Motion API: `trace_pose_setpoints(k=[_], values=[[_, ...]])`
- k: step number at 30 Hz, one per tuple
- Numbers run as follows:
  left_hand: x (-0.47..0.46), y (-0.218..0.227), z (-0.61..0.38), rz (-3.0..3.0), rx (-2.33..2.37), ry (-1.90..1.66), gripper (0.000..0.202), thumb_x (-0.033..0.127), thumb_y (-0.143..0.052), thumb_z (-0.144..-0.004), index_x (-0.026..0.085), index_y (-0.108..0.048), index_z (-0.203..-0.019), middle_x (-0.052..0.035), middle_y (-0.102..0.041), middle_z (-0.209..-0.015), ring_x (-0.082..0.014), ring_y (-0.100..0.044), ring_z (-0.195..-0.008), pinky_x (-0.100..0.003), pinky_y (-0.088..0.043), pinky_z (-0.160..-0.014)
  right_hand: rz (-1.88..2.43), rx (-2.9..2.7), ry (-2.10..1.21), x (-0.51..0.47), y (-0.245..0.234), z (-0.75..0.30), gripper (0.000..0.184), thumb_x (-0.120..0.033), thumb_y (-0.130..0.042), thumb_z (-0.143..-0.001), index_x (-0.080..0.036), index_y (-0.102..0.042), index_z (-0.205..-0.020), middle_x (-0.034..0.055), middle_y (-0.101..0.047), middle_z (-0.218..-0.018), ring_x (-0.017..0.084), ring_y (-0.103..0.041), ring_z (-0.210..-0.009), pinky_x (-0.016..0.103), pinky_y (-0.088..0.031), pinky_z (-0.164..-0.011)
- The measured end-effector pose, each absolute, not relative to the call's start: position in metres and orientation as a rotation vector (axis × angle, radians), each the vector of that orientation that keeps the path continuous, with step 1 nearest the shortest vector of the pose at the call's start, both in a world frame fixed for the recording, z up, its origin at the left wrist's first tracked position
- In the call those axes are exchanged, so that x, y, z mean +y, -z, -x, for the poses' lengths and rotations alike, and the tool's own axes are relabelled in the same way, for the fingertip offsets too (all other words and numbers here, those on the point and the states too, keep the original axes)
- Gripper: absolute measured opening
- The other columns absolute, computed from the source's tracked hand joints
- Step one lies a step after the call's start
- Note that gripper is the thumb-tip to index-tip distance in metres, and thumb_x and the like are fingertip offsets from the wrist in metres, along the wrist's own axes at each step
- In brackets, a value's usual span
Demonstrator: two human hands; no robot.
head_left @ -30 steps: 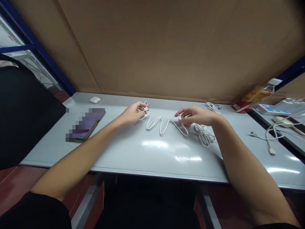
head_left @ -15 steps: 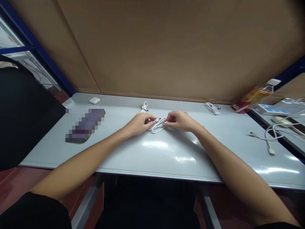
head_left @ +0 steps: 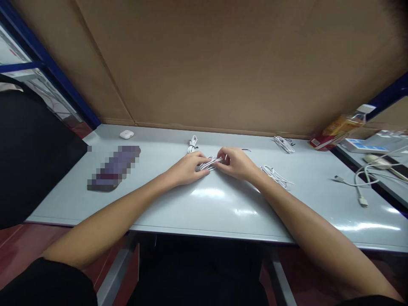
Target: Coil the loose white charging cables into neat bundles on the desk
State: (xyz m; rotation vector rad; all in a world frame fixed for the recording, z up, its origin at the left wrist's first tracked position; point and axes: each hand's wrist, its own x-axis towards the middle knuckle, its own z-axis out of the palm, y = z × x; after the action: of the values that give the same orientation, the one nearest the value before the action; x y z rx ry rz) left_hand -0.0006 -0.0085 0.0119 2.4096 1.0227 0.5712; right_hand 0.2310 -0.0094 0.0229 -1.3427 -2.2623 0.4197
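A white charging cable [head_left: 209, 163], folded into a flat bundle, lies on the grey table between my two hands. My left hand [head_left: 190, 168] closes its thumb and fingers round the bundle's left end. At the other end, my right hand [head_left: 235, 163] pinches the strands between thumb and fingertips. Just behind the left hand rests a second white cable bundle [head_left: 192, 144], bound with a dark tie. Another coiled white cable [head_left: 274, 176] lies beside my right forearm, which hides part of it. A thin dark tie [head_left: 246, 149] shows behind the right hand.
A white earbud case [head_left: 126, 134] and a blurred-out phone-like object [head_left: 114, 168] lie on the left. Toward the back right are a tied white cable [head_left: 284, 144] and a tilted drink bottle [head_left: 341, 127]. Loose white cables [head_left: 361, 185] hang over the right side. A cardboard panel [head_left: 204, 63] stands behind.
The cable's loops between my hands are now drawn into a narrower bundle. My right hand has moved slightly left, uncovering more of the coiled cable by the forearm.
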Motion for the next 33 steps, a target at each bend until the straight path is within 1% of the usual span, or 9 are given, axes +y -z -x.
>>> trace_pose_setpoints(k=[4,7,11,15,19,24,28,31,33], values=[[-0.009,-0.017,0.0,-2.375,1.021,-0.661,0.025,0.032,-0.061,-0.092,0.022,-0.075,-0.109,-0.0063,-0.072,-0.1,-0.0224,-0.063,-0.084,-0.033,-0.046,-0.077,1.109,-2.374,-0.309,-0.014,-0.02,-0.23,0.043,-0.036,-0.067,-0.088,-0.024,-0.06,-0.129,0.0125,-0.061,-0.127,0.027,-0.062,-0.104,0.037,-0.049,-0.085],[-0.008,-0.018,0.002,-2.318,1.012,-0.709,0.019,0.027,-0.06,-0.092,0.022,-0.073,-0.104,-0.0043,-0.075,-0.099,-0.0209,-0.065,-0.081,-0.031,-0.046,-0.075,1.038,-2.475,-0.308,-0.017,-0.017,-0.226,0.047,-0.034,-0.066,-0.091,-0.028,-0.056,-0.136,0.0111,-0.062,-0.129,0.03,-0.058,-0.117,0.041,-0.048,-0.096],[-0.002,-0.013,0.005,-2.208,1.056,-0.742,0.021,0.03,-0.064,-0.089,0.022,-0.069,-0.108,-0.0048,-0.075,-0.102,-0.0221,-0.068,-0.09,-0.031,-0.049,-0.077,1.107,-2.481,-0.237,-0.016,-0.012,-0.221,0.035,-0.036,-0.06,-0.096,-0.024,-0.061,-0.13,0.0128,-0.064,-0.118,0.03,-0.059,-0.11,0.042,-0.049,-0.091],[-0.002,-0.013,0.006,-2.214,1.045,-0.7,0.021,0.034,-0.063,-0.089,0.021,-0.07,-0.104,-0.0047,-0.075,-0.098,-0.0215,-0.067,-0.085,-0.031,-0.049,-0.075,1.129,-2.514,-0.145,-0.01,-0.007,-0.22,0.025,-0.036,-0.055,-0.101,-0.02,-0.068,-0.115,0.0128,-0.064,-0.109,0.027,-0.059,-0.1,0.039,-0.048,-0.086],[-0.005,-0.018,0.005,-2.349,1.019,-0.632,0.026,0.035,-0.062,-0.089,0.022,-0.07,-0.111,-0.0053,-0.075,-0.105,-0.0222,-0.067,-0.084,-0.033,-0.049,-0.076,1.134,-2.549,-0.081,-0.006,-0.005,-0.22,0.022,-0.037,-0.055,-0.102,-0.019,-0.066,-0.109,0.0122,-0.064,-0.107,0.027,-0.058,-0.098,0.038,-0.046,-0.087],[-0.002,-0.019,0.007,-2.54,0.964,-0.559,0.025,0.023,-0.059,-0.089,0.023,-0.071,-0.11,-0.0069,-0.075,-0.106,-0.0252,-0.068,-0.092,-0.034,-0.048,-0.082,1.234,-2.535,-0.097,-0.007,-0.007,-0.219,0.023,-0.04,-0.055,-0.102,-0.019,-0.064,-0.102,0.0116,-0.065,-0.101,0.025,-0.059,-0.09,0.035,-0.045,-0.079],[0.001,-0.015,0.006,-2.687,0.987,-0.498,0.03,0.013,-0.053,-0.088,0.021,-0.07,-0.111,-0.0076,-0.072,-0.1,-0.0248,-0.066,-0.091,-0.035,-0.048,-0.084,1.308,-2.544,-0.166,-0.01,-0.011,-0.218,0.026,-0.042,-0.052,-0.104,-0.019,-0.064,-0.098,0.0093,-0.065,-0.095,0.022,-0.059,-0.082,0.032,-0.041,-0.07],[0.0,-0.011,0.004,-2.762,1.043,-0.468,0.034,0.01,-0.05,-0.088,0.018,-0.067,-0.116,-0.0094,-0.068,-0.099,-0.0252,-0.064,-0.094,-0.036,-0.049,-0.086,1.339,-2.565,-0.218,-0.012,-0.015,-0.217,0.028,-0.04,-0.049,-0.105,-0.018,-0.063,-0.096,0.0079,-0.065,-0.093,0.019,-0.058,-0.077,0.03,-0.039,-0.068],[0.0,-0.008,0.004,-2.791,1.068,-0.459,0.034,0.012,-0.047,-0.093,0.016,-0.065,-0.122,-0.0112,-0.066,-0.103,-0.0261,-0.062,-0.099,-0.037,-0.049,-0.089,1.359,-2.568,-0.239,-0.013,-0.018,-0.216,0.029,-0.037,-0.046,-0.106,-0.018,-0.063,-0.094,0.0075,-0.066,-0.091,0.018,-0.057,-0.075,0.029,-0.038,-0.067]])
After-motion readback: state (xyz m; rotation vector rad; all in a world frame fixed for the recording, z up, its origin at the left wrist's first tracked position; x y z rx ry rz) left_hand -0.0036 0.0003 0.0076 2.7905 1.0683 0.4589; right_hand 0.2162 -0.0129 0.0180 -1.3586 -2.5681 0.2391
